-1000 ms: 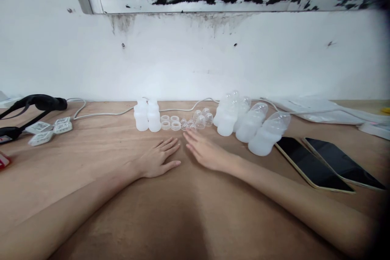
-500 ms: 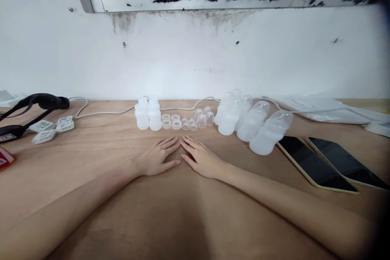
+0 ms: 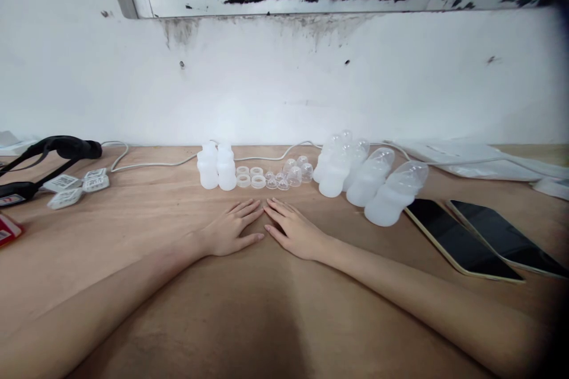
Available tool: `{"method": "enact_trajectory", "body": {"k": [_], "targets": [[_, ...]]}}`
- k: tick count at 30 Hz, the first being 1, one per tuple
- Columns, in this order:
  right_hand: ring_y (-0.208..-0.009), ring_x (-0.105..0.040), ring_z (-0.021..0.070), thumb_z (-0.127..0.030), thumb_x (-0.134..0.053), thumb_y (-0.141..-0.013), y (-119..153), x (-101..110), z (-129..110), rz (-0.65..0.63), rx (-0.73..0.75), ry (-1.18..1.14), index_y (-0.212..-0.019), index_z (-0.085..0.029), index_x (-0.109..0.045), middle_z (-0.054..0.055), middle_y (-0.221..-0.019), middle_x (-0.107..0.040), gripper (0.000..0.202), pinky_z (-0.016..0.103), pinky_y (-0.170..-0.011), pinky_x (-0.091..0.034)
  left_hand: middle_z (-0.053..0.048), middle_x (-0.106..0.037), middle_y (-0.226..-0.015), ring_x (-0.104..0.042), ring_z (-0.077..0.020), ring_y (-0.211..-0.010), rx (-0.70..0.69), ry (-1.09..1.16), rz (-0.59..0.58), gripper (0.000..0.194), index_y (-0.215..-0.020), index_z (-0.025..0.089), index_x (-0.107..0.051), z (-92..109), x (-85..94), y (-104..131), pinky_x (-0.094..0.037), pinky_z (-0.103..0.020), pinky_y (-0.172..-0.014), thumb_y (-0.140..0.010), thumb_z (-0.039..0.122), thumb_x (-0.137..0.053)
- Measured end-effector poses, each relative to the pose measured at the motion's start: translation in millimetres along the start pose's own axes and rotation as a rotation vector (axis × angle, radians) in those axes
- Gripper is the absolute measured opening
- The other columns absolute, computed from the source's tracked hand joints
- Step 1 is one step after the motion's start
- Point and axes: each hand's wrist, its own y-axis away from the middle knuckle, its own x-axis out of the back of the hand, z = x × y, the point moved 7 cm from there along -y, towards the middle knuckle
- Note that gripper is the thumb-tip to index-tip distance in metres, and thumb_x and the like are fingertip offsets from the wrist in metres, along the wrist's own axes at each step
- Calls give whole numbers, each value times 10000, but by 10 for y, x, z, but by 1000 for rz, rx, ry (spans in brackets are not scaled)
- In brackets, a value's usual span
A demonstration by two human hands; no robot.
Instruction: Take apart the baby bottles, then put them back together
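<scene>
My left hand (image 3: pixel 232 228) lies flat on the wooden table (image 3: pixel 146 213), open and holding nothing. Facing it, my right hand (image 3: pixel 296 230) also rests flat and open, its fingertips close to those of the left. Behind my hands is a row of small clear and white parts: pale rings (image 3: pixel 256 181), small clear nipples (image 3: pixel 281 182) and clear domed caps (image 3: pixel 294 176). Left of the rings stand white bottles (image 3: pixel 226 173) without caps. To the right, several white bottles (image 3: pixel 383 204) carry clear domed tops.
Two dark-screened phones (image 3: pixel 464 243) lie at the right. A clear plastic bag (image 3: pixel 471 160) and a white cable (image 3: pixel 155 164) run along the wall. At the left are a black strap device (image 3: pixel 66 148), small labelled packets (image 3: pixel 64 198) and a red object (image 3: pixel 8 230).
</scene>
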Motion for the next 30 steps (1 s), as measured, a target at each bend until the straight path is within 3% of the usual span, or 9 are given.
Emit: {"method": "enact_trajectory", "body": {"k": [5, 8, 11, 14, 16, 19, 22, 25, 30], "targets": [[-1231, -241, 230, -379, -268, -847, 13, 5, -25, 4, 9, 0, -1246, -73, -384, 126, -1322, -305, 517, 389, -998, -246, -90, -202, -1368, -137, -190, -1270, 1, 12, 5, 635, -1322, 132, -206, 12, 27, 13, -144, -335, -1031, -819, 511, -289], [-1167, -344, 229, -368, -306, -837, -2, 66, -5, 54, -2, -8, -1213, -112, -423, 121, -1257, -396, 470, 381, -955, -300, -85, -239, -1357, -181, -193, -1258, 3, 6, 18, 614, -1311, 153, -239, -12, 20, 18, -170, -344, -1022, -816, 510, -300], [-994, -486, 220, -347, -337, -826, -85, 187, 203, 171, -139, -23, -1221, -126, -384, 128, -1121, -495, 455, 357, -840, -389, -87, -290, -1331, -278, -193, -1212, 43, -13, 111, 556, -1261, 156, -336, -107, 48, -47, -232, -333, -999, -818, 491, -308], [-844, -552, 226, -336, -346, -821, -217, 251, 542, 246, -337, -35, -1257, -78, -299, 148, -974, -563, 509, 338, -719, -426, -118, -248, -1344, -261, -213, -1216, 62, -81, 225, 542, -1242, 104, -352, -215, 98, -218, -230, -331, -1000, -824, 447, -321], [-784, -572, 236, -318, -345, -822, -312, 244, 725, 251, -413, -34, -1218, -71, -352, 140, -872, -599, 467, 333, -678, -422, -145, -230, -1347, -243, -237, -1222, 62, -133, 247, 559, -1253, 65, -324, -275, 105, -368, -214, -354, -1002, -822, 421, -335], [-770, -581, 230, -267, -336, -825, -407, 223, 849, 254, -426, -32, -1056, -106, -501, 119, -829, -618, 326, 313, -670, -410, -160, -342, -1284, -299, -253, -1182, 60, -166, 255, 532, -1220, 45, -363, -319, 107, -525, -223, -376, -985, -816, 392, -356], [-773, -580, 190, -233, -313, -837, -378, 235, 836, 272, -406, -46, -962, -131, -530, 95, -846, -621, 271, 271, -672, -400, -136, -458, -1181, -364, -249, -1108, 31, -179, 289, 424, -1132, 75, -458, -260, 139, -499, -263, -376, -946, -820, 345, -362], [-702, -575, 157, -257, -307, -847, -226, 268, 726, 274, -375, -67, -909, -156, -527, 54, -787, -622, 250, 245, -640, -389, -119, -519, -1076, -417, -237, -1004, 0, -170, 326, 338, -1060, 111, -504, -125, 185, -316, -310, -388, -879, -827, 308, -359], [-685, -563, 144, -284, -315, -845, 25, 246, 349, 148, -136, -105, -929, -184, -499, 19, -768, -615, 226, 240, -628, -378, -75, -556, -956, -459, -190, -880, -66, -119, 314, 249, -992, 150, -524, 107, 201, -30, -363, -329, -783, -828, 269, -379]]}}
